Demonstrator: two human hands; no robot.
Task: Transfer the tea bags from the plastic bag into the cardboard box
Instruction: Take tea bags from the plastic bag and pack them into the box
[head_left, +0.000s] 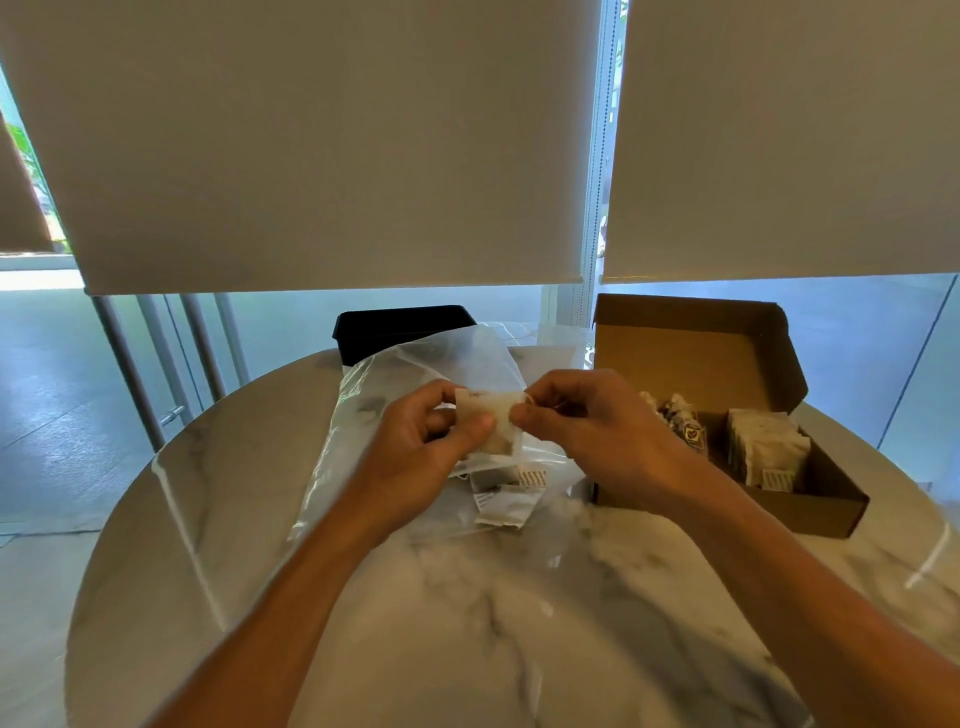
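Observation:
A pale tea bag (493, 421) hangs in the air above the clear plastic bag (374, 395), which lies crumpled on the round marble table (208, 493). My left hand (431, 441) pinches the tea bag's left side between thumb and fingers. My right hand (587, 431) pinches its right edge, where a thin string shows. A few more tea bags (504, 499) lie inside the plastic bag just below. To the right stands the open cardboard box (831, 509) with its lid up, and stacked tea bags (763, 452) fill part of it.
A black container (400, 327) stands behind the plastic bag at the table's far edge. Window blinds and metal legs rise beyond the table. Bare marble stretches between my forearms and the near edge.

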